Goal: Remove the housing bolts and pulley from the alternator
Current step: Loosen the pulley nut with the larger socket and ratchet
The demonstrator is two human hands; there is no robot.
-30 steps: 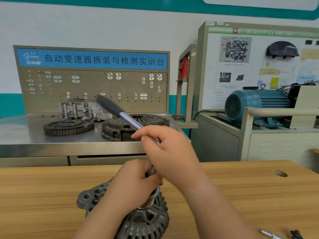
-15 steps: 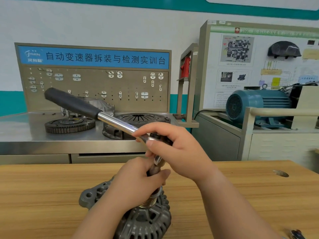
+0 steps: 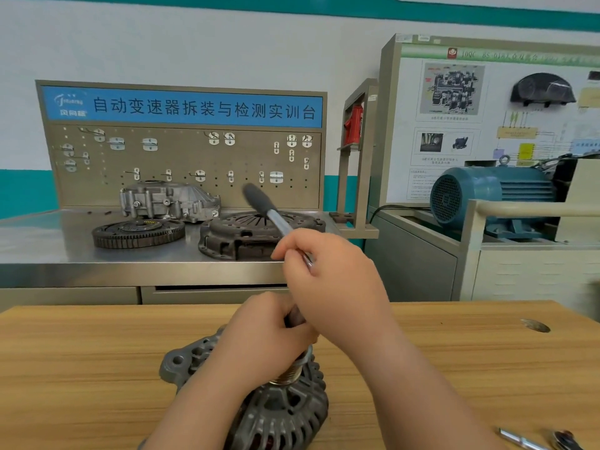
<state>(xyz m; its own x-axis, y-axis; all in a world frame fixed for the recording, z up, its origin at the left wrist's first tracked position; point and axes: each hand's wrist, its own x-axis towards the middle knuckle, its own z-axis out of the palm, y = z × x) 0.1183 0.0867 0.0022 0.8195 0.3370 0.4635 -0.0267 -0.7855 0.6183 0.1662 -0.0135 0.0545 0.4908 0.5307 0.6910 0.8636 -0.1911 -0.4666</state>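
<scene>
Alternator point(image 3: 279, 414) sits face-up on the wooden tabletop point(image 3: 81, 368), near centre. The pulley point(image 3: 293, 373) is on its shaft, not off yet.

Left hand point(image 3: 263, 332) is wrapped round the top of the pulley, so only the lower grooves show beneath it. A dark socket point(image 3: 293, 318) pokes out between its thumb and fingers.

Right hand point(image 3: 337, 280) is above and slightly right of the left, fingers curled round the ratchet point(image 3: 277, 220) close to its head.

Change from half a second ago: the handle pointed far left, with its black grip over the flywheel point(image 3: 138, 233). It has now swung right and points up and away over the clutch cover point(image 3: 233, 238). The grip is motion-blurred. The left hand and alternator sit as before.

Loose tools point(image 3: 519, 441) lie at the near right edge of the tabletop.
</scene>
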